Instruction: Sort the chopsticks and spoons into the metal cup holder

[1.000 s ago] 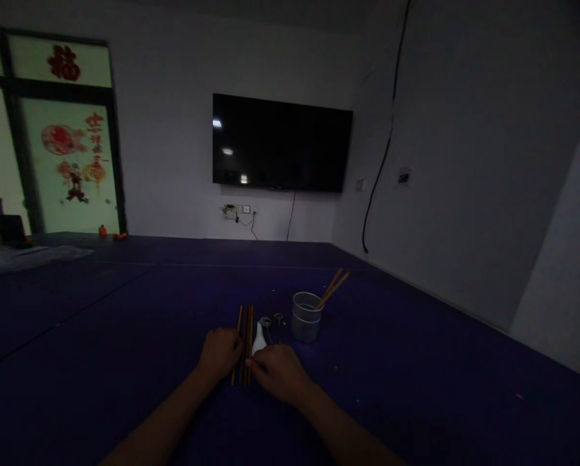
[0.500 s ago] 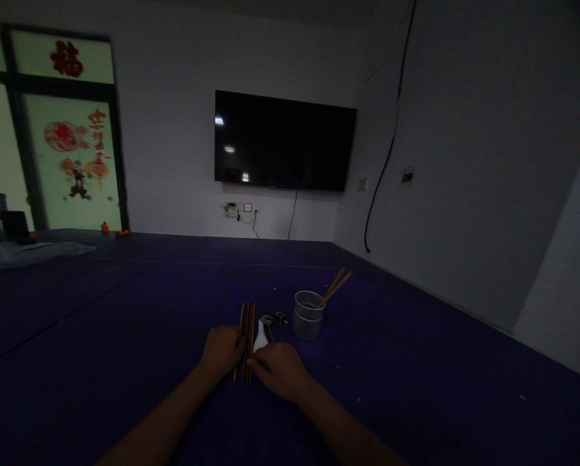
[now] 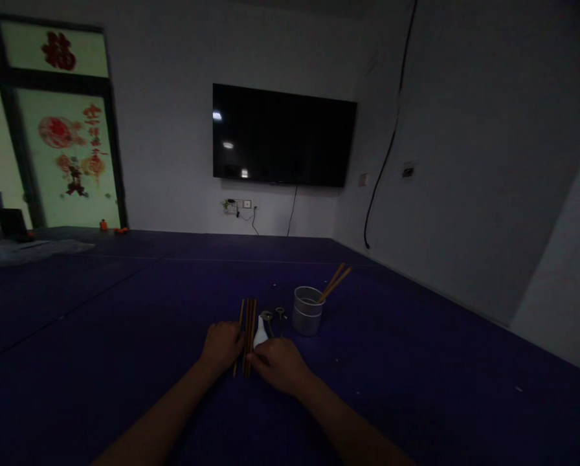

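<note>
A small row of wooden chopsticks (image 3: 249, 323) lies on the purple surface between my two hands, pointing away from me. My left hand (image 3: 222, 346) is closed at the left side, its fingertips on the lighter, leftmost chopstick (image 3: 240, 322). On the other side my right hand (image 3: 280, 366) has its fingers curled in, thumb and fingertips pinching at the near part of the darker chopsticks. A white spoon (image 3: 259, 333) lies just right of them, its wider end partly behind my right hand. Two metal spoons (image 3: 267, 316) lie beyond that hand, their lower parts hidden.
A metal cup (image 3: 306, 320) stands right of the spoons, with two chopsticks (image 3: 337, 282) leaning out to the right. Small white specks dot the purple surface (image 3: 391, 362). A television (image 3: 285, 136) hangs on the far wall; a black cable (image 3: 384, 165) runs down the right wall.
Both hands stay almost in place around the chopsticks. The whole view has shifted slightly, so things sit a little higher in the picture.
</note>
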`<state>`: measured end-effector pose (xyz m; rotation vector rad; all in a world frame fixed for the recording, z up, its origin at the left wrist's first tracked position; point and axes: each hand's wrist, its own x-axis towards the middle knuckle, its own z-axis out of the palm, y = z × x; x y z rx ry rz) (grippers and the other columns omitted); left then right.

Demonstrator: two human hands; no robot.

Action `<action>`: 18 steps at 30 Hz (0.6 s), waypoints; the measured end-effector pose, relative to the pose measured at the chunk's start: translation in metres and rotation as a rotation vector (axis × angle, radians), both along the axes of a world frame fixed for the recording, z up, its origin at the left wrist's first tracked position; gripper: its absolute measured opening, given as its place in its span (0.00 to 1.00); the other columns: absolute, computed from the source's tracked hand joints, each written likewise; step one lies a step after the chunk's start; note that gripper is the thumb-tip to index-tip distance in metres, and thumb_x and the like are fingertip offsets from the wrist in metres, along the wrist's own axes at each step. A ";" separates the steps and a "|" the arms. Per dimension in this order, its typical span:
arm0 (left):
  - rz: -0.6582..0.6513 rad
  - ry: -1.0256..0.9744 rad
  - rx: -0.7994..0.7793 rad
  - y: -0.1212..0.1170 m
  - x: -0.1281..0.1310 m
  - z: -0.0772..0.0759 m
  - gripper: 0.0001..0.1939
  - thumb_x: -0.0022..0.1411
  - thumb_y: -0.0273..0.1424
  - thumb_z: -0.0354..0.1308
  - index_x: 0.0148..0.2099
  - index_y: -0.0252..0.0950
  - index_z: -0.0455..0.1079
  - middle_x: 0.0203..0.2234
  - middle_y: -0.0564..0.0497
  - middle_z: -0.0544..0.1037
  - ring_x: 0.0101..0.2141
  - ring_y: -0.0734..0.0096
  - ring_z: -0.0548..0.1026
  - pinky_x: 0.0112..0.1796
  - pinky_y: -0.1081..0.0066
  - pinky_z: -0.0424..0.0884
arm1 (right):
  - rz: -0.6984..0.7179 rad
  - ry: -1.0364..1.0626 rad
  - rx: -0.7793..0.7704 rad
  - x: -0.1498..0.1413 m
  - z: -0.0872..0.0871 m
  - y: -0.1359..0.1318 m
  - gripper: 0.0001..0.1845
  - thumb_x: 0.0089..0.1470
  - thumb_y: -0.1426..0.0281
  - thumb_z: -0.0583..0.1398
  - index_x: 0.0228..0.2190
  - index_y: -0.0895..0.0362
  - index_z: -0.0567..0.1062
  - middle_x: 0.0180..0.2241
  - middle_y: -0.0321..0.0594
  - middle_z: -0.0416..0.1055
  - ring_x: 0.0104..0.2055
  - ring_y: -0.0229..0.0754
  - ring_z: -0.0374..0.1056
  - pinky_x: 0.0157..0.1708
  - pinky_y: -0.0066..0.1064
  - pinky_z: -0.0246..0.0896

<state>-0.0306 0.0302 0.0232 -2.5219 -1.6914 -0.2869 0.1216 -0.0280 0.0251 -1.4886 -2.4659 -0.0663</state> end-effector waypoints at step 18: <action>-0.003 -0.011 -0.004 -0.003 0.001 0.003 0.14 0.61 0.33 0.43 0.34 0.35 0.69 0.33 0.45 0.77 0.38 0.62 0.74 0.39 0.66 0.63 | 0.010 0.006 0.011 0.001 -0.003 0.001 0.16 0.59 0.63 0.50 0.31 0.56 0.75 0.31 0.39 0.75 0.34 0.39 0.70 0.28 0.26 0.50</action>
